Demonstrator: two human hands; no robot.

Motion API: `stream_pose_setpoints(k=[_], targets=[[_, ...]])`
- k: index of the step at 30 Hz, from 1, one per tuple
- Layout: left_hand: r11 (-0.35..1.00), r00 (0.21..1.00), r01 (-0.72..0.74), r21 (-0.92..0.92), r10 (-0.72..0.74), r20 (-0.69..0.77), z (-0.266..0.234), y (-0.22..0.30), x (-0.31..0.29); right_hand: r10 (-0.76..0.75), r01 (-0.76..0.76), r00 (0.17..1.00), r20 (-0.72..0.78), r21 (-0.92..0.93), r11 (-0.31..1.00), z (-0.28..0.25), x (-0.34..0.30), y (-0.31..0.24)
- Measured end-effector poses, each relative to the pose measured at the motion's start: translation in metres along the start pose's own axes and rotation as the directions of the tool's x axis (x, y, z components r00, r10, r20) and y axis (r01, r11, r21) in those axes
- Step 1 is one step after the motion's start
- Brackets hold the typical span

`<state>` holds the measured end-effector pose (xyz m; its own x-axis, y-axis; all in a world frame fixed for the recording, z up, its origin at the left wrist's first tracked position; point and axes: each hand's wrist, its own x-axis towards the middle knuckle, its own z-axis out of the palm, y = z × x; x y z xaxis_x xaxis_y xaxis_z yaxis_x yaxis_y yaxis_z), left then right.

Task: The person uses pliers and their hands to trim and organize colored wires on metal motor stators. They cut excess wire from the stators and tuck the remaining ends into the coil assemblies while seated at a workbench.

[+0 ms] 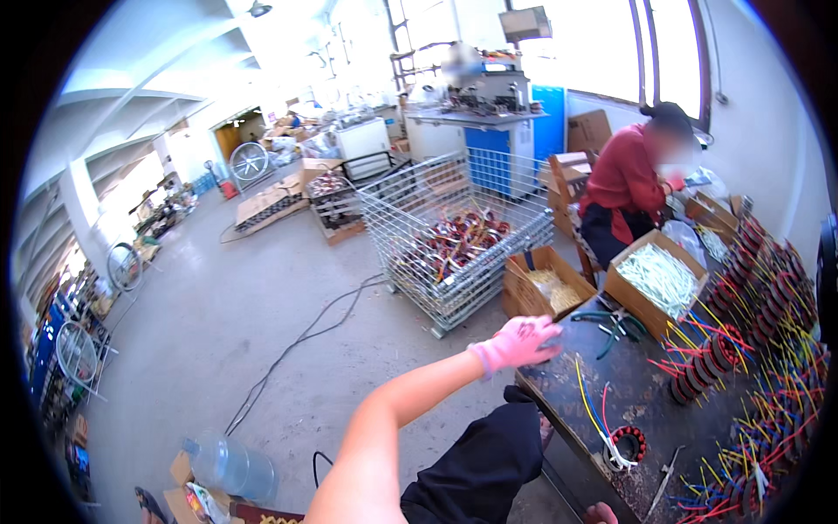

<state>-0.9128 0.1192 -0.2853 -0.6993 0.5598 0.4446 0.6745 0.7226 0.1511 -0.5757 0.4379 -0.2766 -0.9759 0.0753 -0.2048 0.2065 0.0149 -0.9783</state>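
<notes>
My left hand (522, 342), in a pink glove, reaches over the near left corner of the dark worktable (559, 384). Its fingers are loosely bent and apart, and I see nothing in them. Nearest to it are green-handled pliers (614, 330) lying on the table. Closer to me lies a small ring-shaped motor stator (630, 444), dark with red, its yellow, blue and red wires standing up through white sleeving. Beside that rests a thin metal tool (667, 480). My right hand is not in view.
Stacked stators (707, 367) with loose wires crowd the table's right side. A carton of pale tubes (656, 278) stands at its far end. Beyond are a carton (546, 284), a wire cage (454, 236) of wound parts and a seated co-worker (624, 183). A cable (305, 336) crosses the floor.
</notes>
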Motion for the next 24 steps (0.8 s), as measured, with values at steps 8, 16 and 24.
stream_pose_setpoints(k=[8, 16, 24], targets=[[0.927, 0.734, 0.365, 0.082, -0.341, 0.588, -0.067, 0.006, -0.17, -0.041, 0.041, 0.999, 0.002, 0.106, 0.994, -0.021, -0.004, 0.015], [0.977, 0.876, 0.189, 0.097, -0.212, 0.433, -0.09, 0.026, -0.119, -0.173, 0.182, 0.983, -0.064, 0.207, 0.961, -0.016, 0.01, 0.009], [0.919, 0.99, -0.144, -0.366, 0.137, -0.043, -0.059, 0.148, -0.019, -0.472, 0.283, 0.849, -0.236, -0.552, 0.784, -0.019, 0.059, 0.016]])
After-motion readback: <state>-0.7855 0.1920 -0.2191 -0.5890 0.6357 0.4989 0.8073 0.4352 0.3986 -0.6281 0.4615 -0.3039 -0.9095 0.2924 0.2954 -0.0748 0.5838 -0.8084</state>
